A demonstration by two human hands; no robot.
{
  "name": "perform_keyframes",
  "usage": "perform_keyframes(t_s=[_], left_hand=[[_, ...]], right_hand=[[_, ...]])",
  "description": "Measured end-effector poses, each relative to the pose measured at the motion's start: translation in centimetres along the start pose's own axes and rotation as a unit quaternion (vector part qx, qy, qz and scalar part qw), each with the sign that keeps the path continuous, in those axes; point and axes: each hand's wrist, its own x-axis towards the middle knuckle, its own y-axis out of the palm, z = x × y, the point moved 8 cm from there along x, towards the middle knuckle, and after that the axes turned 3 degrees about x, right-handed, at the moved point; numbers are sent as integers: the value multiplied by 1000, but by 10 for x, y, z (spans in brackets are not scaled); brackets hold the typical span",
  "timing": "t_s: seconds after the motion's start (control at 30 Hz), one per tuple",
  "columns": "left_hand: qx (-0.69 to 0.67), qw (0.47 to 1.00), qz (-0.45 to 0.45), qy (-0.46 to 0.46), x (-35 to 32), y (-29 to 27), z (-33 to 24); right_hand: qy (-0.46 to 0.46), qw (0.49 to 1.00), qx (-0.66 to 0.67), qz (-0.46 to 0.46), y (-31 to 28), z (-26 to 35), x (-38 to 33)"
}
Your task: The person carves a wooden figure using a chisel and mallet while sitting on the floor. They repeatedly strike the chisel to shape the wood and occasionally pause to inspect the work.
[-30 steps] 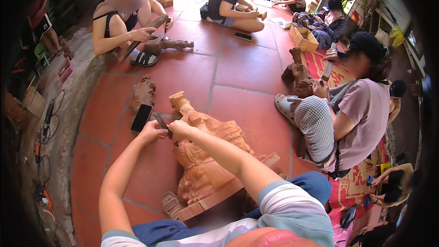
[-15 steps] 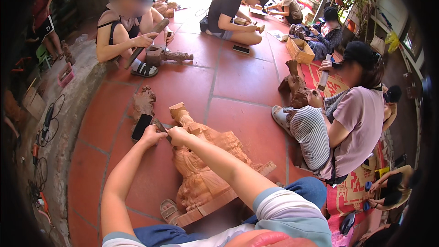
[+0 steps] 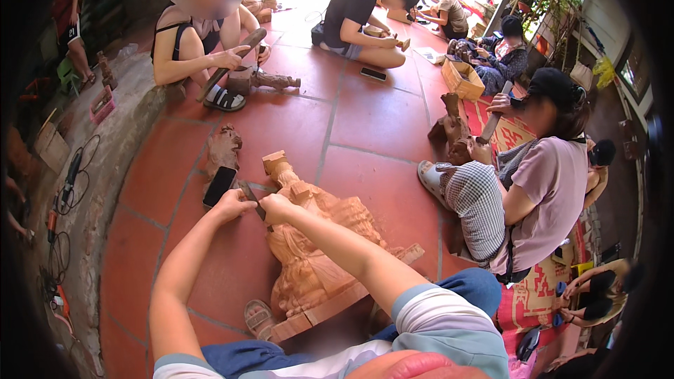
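A narrow, flat, dark bar [image 3: 248, 193] slants between my two hands, over the left side of a carved wooden figure [image 3: 319, 238]. My left hand [image 3: 234, 206] is closed, its thumb and fingers against the bar's left side. The fist of my right hand [image 3: 278, 209] grips the bar from the other side, and a dark end shows below it. Those fingers hide the middle of the bar, and its exact kind I cannot make out. The reddish-brown figure lies on its back with its broad base towards me. Just beyond my left hand is a black phone [image 3: 220, 187].
Behind the phone lies a darker carved piece [image 3: 224, 147]. A person with a mallet [image 3: 234, 63] sits at the far left; another, holding a mallet [image 3: 496, 114], sits close on the right. A wooden box [image 3: 462, 80] stands further back. Corded tools [image 3: 71, 181] lie along the left ledge.
My hands stay closed at nearly the same place, with the bar shifted very slightly between them. The person on the right has tilted the mallet, and the view has moved a little.
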Motion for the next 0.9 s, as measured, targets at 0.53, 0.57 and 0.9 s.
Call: perform_keyframes(t_s=[0.53, 0.57, 0.9], left_hand=[[-26, 1000, 5, -11, 12, 6, 5], [-45, 999, 16, -18, 10, 8, 8], [21, 998, 60, -21, 9, 11, 2]], right_hand=[[39, 993, 66, -86, -16, -9, 2], [38, 991, 98, -87, -17, -11, -1], [1, 998, 30, -56, -2, -9, 1]])
